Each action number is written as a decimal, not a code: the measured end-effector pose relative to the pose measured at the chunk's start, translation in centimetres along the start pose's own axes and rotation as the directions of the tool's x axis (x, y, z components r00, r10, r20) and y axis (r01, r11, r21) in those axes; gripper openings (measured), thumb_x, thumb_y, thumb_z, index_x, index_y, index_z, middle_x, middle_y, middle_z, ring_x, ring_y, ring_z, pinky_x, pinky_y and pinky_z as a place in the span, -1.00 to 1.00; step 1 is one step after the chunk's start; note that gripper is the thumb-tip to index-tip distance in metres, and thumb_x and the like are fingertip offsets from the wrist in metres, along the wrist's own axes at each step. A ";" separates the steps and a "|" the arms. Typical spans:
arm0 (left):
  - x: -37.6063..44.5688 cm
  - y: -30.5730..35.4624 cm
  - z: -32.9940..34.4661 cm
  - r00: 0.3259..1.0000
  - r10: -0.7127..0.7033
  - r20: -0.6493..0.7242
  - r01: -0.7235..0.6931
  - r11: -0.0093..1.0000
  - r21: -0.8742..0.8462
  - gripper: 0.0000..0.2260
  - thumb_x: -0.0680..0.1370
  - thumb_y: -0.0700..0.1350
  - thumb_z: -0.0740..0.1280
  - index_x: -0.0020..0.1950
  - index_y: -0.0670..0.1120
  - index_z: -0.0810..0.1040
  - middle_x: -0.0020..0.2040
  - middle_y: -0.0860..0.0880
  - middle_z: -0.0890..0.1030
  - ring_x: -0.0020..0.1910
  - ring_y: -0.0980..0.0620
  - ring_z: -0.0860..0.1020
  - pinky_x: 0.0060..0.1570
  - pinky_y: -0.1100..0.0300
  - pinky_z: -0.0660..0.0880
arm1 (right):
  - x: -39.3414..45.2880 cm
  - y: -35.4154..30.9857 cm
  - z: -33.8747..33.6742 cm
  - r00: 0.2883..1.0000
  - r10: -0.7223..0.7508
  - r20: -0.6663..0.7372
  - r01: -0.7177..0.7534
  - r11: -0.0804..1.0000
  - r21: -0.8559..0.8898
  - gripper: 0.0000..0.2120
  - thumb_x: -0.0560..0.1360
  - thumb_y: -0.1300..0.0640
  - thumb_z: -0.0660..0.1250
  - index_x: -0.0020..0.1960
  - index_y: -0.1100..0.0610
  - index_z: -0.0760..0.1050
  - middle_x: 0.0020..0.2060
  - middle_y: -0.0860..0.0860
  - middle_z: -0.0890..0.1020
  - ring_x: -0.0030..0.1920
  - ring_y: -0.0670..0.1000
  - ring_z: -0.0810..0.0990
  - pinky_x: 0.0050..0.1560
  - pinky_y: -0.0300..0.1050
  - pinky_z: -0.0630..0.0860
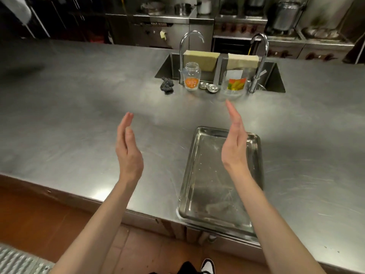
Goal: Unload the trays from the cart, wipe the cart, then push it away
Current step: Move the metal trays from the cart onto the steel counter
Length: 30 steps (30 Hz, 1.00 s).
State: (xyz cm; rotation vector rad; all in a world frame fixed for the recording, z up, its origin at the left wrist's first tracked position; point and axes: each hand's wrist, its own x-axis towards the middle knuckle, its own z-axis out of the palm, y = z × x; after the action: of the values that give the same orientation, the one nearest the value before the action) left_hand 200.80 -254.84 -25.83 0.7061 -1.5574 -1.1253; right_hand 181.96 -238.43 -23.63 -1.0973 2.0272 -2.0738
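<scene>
Both hands are hovering open, fingers straight, holding nothing — the right hand (235, 139) is hanging above the far end of the tray (207, 186), the left hand (128, 149) well to its left. The tray is lying on the surface (79, 125), its long axis running away from the person, near end overhanging the edge; the cart is not showing.

— How many trays were on the counter?
— One steel tray (215, 186), lying under the right hand (235, 143).
— And hands?
— Two; the left hand (128, 151) was beside it, both empty with straight fingers.
— Past the fingertips?
— Two taps (184, 54), two sink basins (169, 68), two cloths (200, 59) over the edge, two jars (191, 79) (one orange-labelled, one yellow), two small metal cups (213, 88), and one dark scourer (167, 85).
</scene>
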 end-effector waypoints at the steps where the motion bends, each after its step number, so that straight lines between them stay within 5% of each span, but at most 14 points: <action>1: 0.4 0.5 -1.0 0.999 0.018 -0.028 -0.018 1.000 0.002 -0.57 0.76 -0.05 0.03 0.60 -0.16 0.36 0.54 -0.04 0.48 0.56 0.07 0.41 0.58 -0.07 0.31 | 0.4 -0.8 1.1 1.000 -0.022 0.023 0.021 1.000 0.014 -0.47 0.76 -0.06 -0.12 0.63 0.12 0.28 0.59 -0.06 0.36 0.60 -0.18 0.25 0.56 -0.32 0.13; 7: 2.2 2.9 -7.0 0.979 0.095 -0.183 -0.077 0.992 0.102 -0.56 0.77 -0.04 0.01 0.61 -0.18 0.35 0.55 -0.06 0.48 0.56 0.04 0.41 0.58 -0.06 0.31 | 2.2 -4.9 8.2 0.973 -0.146 0.177 0.119 0.981 0.154 -0.22 0.66 -0.35 -0.17 0.63 0.14 0.28 0.60 -0.05 0.35 0.61 -0.18 0.23 0.55 -0.35 0.08; 12: 2.1 5.5 -11.1 0.922 0.159 -0.353 -0.076 0.968 0.237 -0.55 0.77 -0.01 0.01 0.60 -0.14 0.36 0.54 -0.01 0.48 0.55 0.07 0.42 0.55 0.16 0.31 | 3.5 -6.6 14.3 0.918 -0.203 0.340 0.111 0.956 0.272 -0.17 0.63 -0.40 -0.18 0.63 0.13 0.27 0.60 -0.06 0.35 0.60 -0.21 0.23 0.52 -0.39 0.09; 21: -4.9 8.8 -19.0 0.681 0.237 -0.693 0.126 0.894 0.429 -0.54 0.75 0.01 0.02 0.60 -0.12 0.38 0.55 0.00 0.47 0.54 0.13 0.41 0.54 0.21 0.32 | -1.2 -10.5 25.1 0.694 -0.388 0.606 0.018 0.852 0.524 -0.21 0.67 -0.33 -0.19 0.61 0.21 0.28 0.58 0.01 0.38 0.59 -0.15 0.28 0.55 -0.29 0.14; 30: -18.5 14.6 -24.8 0.440 0.366 -0.820 0.298 0.802 0.518 -0.55 0.76 -0.03 0.01 0.61 -0.15 0.36 0.57 -0.02 0.46 0.57 0.08 0.38 0.53 0.26 0.28 | -12.8 -17.5 29.5 0.475 -0.488 0.733 -0.198 0.752 0.629 -0.12 0.59 -0.49 -0.15 0.62 0.11 0.30 0.58 -0.05 0.39 0.56 -0.21 0.31 0.55 -0.30 0.20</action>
State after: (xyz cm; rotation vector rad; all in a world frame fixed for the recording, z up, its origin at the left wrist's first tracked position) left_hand 231.26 -240.63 -19.35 1.4184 -0.8801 0.0021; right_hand 213.95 -254.99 -16.92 -1.6891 0.6186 -1.4463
